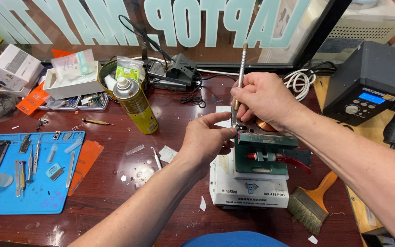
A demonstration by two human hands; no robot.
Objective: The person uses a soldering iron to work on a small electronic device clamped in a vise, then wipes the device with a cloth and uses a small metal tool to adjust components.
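Working a thin metal-shafted tool (240,73) into whatever sits clamped in the green fixture (262,153), which rests on a white box-shaped machine (248,185) near the middle of the desk (115,192).

Right hand (264,98) sits just above the fixture, grip closed around the tool's lower shaft, pen-style, fingers pinched tight. Tool stands near upright, tip down at the fixture's top-left corner; the tip itself is hidden behind the fingers. Left hand (206,139) is just left of the fixture, grip partly open: thumb and forefinger pressed against the fixture's upper-left edge, other fingers curled underneath. Can't tell whether it pinches a small part or only steadies the fixture.

My read on doing this well: keep the left hand braced on the fixture so it doesn't shift, keep the tool steep, light pressure, small strokes. A slip would likely gouge the copper-coloured disc (266,126) just behind the fixture's top edge.

Around the fixture: red lever (293,161) on its front, brush (311,203) lower right, black station with blue display (364,84) upper right, yellow spray can (136,105) well left, blue mat (28,174) with small tools far left.
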